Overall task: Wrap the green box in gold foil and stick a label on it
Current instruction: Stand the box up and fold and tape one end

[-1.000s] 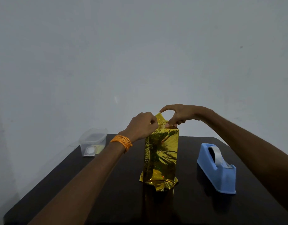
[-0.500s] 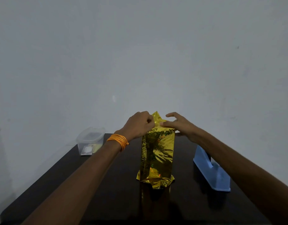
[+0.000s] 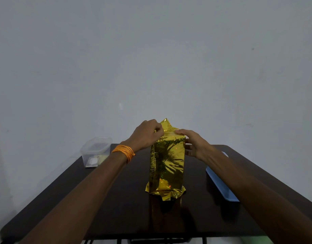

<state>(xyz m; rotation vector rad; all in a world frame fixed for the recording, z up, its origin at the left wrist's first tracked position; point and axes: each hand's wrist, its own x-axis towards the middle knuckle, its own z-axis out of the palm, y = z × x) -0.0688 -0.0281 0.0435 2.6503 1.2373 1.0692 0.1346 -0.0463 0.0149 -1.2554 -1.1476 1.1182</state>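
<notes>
A tall box wrapped in gold foil (image 3: 166, 162) stands upright in the middle of the dark table (image 3: 116, 199). No green shows through the foil. Loose foil flares at its base, and a pointed foil flap (image 3: 166, 123) sticks up at the top. My left hand (image 3: 146, 133), with an orange band on the wrist, pinches the foil at the top left corner. My right hand (image 3: 192, 142) lies over the top right corner, its fingers flat on the top face and the thumb side against the right wall.
A clear lidded plastic container (image 3: 96, 151) with small items inside sits at the table's back left. A blue tape dispenser (image 3: 220, 184) lies right of the box, partly hidden by my right forearm. A grey wall stands behind the table.
My right hand came down from pinching the top flap and now lies on the box's top right corner. The left hand kept its hold. The view shifted slightly.
</notes>
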